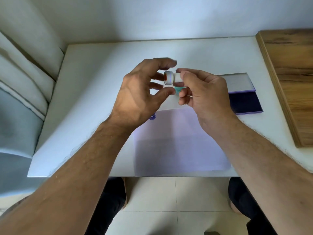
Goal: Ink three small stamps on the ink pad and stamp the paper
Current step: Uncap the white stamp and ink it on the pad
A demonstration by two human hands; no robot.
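My right hand (201, 92) pinches a small white stamp (171, 78) by its handle, held sideways in the air above the table, its orange-red face turned to the left. My left hand (140, 95) hovers just left of the stamp with fingers spread around its face end, holding nothing. A teal object (178, 90), partly hidden, peeks out below the stamp between my hands. The white paper (179, 146) lies on the table below my hands, with one purple stamp mark (153, 116) near its upper left corner. The open purple ink pad (243, 100) sits right of my right hand, its lid (237, 82) folded back.
The white table (94, 85) stands against a wall. A wooden board (291, 78) lies along the right edge. Cushioned seating (22, 92) is at the left. My knees and the tiled floor (169, 200) show below the table's front edge.
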